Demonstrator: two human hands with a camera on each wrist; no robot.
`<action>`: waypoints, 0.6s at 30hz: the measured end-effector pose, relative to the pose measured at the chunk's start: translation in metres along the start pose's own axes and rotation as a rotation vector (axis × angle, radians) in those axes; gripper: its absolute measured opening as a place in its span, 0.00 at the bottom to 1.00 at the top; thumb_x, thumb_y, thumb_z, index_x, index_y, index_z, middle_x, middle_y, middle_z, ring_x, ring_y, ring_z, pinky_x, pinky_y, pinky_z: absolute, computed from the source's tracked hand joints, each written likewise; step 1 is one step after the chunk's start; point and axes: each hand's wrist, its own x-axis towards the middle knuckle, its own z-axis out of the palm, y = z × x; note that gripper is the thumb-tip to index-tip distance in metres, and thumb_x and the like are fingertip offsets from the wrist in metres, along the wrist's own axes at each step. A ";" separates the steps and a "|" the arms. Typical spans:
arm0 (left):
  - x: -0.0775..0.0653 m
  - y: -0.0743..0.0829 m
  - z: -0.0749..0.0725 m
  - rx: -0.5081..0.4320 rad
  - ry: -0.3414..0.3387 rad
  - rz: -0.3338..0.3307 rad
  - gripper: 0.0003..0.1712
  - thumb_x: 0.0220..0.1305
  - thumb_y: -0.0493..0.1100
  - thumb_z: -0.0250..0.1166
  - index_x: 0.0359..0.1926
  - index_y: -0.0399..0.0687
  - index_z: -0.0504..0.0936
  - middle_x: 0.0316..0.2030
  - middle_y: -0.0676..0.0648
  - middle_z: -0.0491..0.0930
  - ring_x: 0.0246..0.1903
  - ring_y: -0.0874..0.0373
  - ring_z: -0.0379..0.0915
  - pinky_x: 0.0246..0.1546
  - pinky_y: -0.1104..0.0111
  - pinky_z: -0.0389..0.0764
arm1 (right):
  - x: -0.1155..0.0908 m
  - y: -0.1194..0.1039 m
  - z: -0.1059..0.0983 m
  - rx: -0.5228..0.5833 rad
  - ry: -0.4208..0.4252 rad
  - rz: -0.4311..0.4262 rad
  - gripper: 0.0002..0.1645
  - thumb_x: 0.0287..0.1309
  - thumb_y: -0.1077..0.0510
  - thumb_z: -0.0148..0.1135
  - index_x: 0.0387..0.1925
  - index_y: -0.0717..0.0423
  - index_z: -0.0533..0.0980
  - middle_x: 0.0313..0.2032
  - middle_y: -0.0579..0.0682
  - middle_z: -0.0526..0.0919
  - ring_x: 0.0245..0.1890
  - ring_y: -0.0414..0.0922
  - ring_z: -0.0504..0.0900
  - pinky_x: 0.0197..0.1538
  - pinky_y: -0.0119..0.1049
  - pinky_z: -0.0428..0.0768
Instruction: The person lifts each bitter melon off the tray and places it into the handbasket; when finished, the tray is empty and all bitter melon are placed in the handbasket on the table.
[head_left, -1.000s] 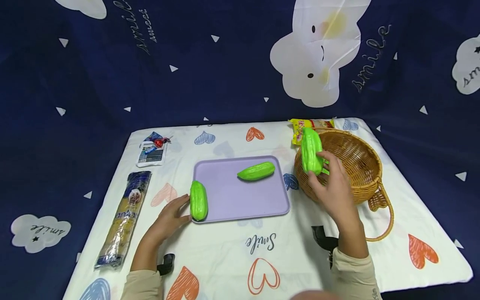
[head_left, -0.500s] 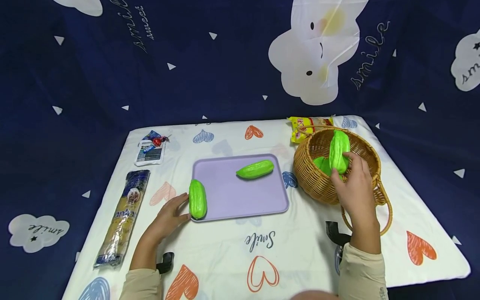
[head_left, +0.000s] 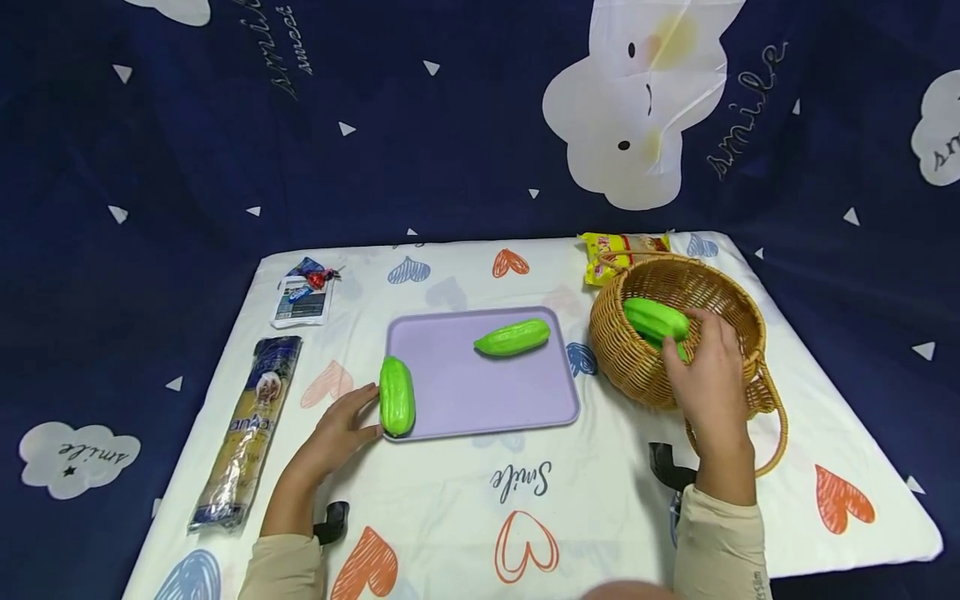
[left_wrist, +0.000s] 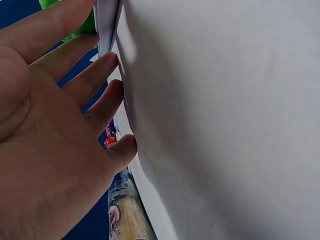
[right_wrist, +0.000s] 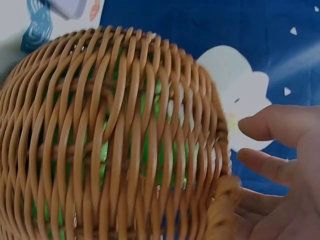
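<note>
My left hand (head_left: 337, 432) rests at the left edge of the lilac tray (head_left: 480, 393), fingers relaxed and tips by its near left corner. One green bitter melon (head_left: 397, 397) lies along that edge and another bitter melon (head_left: 513, 338) lies at the tray's back right. In the left wrist view the fingers of that hand (left_wrist: 60, 115) spread loosely at the tray's side. My right hand (head_left: 708, 371) is over the wicker basket (head_left: 630, 362), thumb and fingers parted beside a bitter melon (head_left: 655, 318) inside it. The right wrist view shows green through the weave.
A yellow snack packet (head_left: 603, 258) lies behind the basket, whose handle (head_left: 780, 442) hangs down at the right. At the left are a long pasta packet (head_left: 247, 433) and a white sachet (head_left: 302, 302) with small wrapped sweets on it.
My right hand has carried a bitter melon rightward over the basket and let it go inside. It lay upright in the fingers before and now lies in the basket. My left hand stays put.
</note>
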 end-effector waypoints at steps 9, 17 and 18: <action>0.000 -0.001 0.001 0.001 0.008 0.000 0.38 0.58 0.33 0.65 0.69 0.33 0.63 0.70 0.31 0.58 0.70 0.32 0.48 0.69 0.39 0.47 | -0.019 -0.049 0.044 0.145 0.094 -0.360 0.23 0.56 0.64 0.63 0.55 0.65 0.73 0.56 0.62 0.75 0.59 0.58 0.74 0.62 0.53 0.71; 0.001 -0.001 0.000 0.024 0.023 0.020 0.38 0.58 0.34 0.66 0.68 0.33 0.64 0.69 0.31 0.60 0.69 0.31 0.49 0.68 0.38 0.49 | -0.050 -0.100 0.115 0.162 -0.276 -0.608 0.24 0.57 0.60 0.64 0.56 0.58 0.73 0.56 0.56 0.76 0.59 0.52 0.75 0.63 0.46 0.74; 0.000 -0.001 0.000 0.027 0.024 0.022 0.38 0.58 0.34 0.66 0.68 0.33 0.64 0.69 0.31 0.60 0.69 0.32 0.50 0.68 0.38 0.49 | -0.054 -0.105 0.124 0.152 -0.323 -0.627 0.24 0.58 0.59 0.64 0.57 0.57 0.72 0.56 0.55 0.76 0.60 0.51 0.74 0.64 0.45 0.73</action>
